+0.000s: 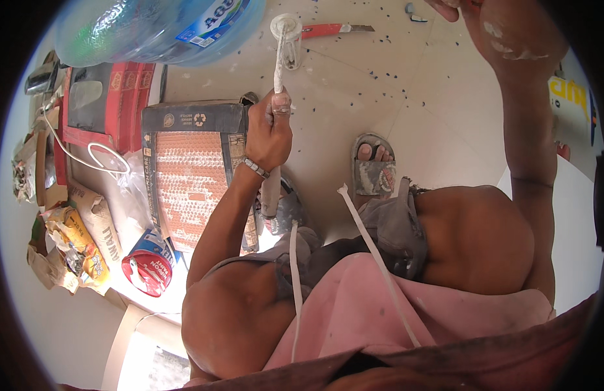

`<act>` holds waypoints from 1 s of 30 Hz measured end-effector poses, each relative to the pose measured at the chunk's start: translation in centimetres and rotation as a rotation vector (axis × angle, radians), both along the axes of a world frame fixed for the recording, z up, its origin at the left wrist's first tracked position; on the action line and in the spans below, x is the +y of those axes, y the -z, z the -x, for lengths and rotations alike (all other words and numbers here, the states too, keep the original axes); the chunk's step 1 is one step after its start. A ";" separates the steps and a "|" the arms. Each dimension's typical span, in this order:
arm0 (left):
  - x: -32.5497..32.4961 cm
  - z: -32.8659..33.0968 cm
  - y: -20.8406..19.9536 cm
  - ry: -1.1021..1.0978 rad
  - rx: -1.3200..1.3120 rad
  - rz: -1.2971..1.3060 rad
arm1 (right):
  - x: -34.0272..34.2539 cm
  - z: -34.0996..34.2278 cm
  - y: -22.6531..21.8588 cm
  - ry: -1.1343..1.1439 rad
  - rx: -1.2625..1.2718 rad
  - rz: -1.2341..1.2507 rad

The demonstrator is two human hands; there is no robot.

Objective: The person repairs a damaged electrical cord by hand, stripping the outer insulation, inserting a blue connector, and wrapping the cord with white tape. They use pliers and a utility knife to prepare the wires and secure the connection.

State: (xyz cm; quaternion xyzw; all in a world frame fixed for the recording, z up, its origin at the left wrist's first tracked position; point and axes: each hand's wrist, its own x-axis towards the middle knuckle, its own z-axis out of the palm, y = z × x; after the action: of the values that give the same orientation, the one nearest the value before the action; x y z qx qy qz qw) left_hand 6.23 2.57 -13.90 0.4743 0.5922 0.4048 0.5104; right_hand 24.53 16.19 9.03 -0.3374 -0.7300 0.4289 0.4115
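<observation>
My left hand (pixel 269 130), with a watch on its wrist, is closed round a long tool (pixel 279 72). The tool's upper shaft is coated white, and a thicker greyish handle shows below my fist. Its far end lies over a round white piece (pixel 285 27) with a clear loop beside it; whether they are joined I cannot tell. At the upper right, my right hand (pixel 510 29) is partly cut off by the frame edge, with white smears on it. Its fingers are curled, and a bit of red shows by them; what they hold is hidden.
A red-handled blade (pixel 328 30) lies on the tiled floor (pixel 438 130) among small dark chips. A big blue bottle (pixel 152 32) is at upper left. Along the left are a dusty box (pixel 191 176), a paint can (pixel 147 270), torn bags (pixel 77 244) and a white cable (pixel 110 159).
</observation>
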 end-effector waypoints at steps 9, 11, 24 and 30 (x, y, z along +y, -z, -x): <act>-0.3 1.0 0.8 -0.032 -0.062 0.009 | 1.1 0.3 1.6 -0.088 -0.330 0.301; 0.3 0.3 0.8 -0.007 -0.060 0.009 | 1.7 -0.9 4.7 -0.164 -0.243 0.077; 0.2 -0.3 0.4 0.050 0.092 -0.026 | 0.3 0.4 8.2 -0.175 -0.735 -0.046; -0.2 -0.1 0.2 -0.048 0.076 -0.010 | -0.5 0.9 3.1 -0.057 -0.662 -0.014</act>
State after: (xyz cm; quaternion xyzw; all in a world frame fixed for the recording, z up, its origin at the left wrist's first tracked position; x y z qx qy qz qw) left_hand 6.28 2.40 -14.12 0.4776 0.6202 0.4015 0.4755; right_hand 23.65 15.66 5.93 -0.4352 -0.8360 0.3025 0.1422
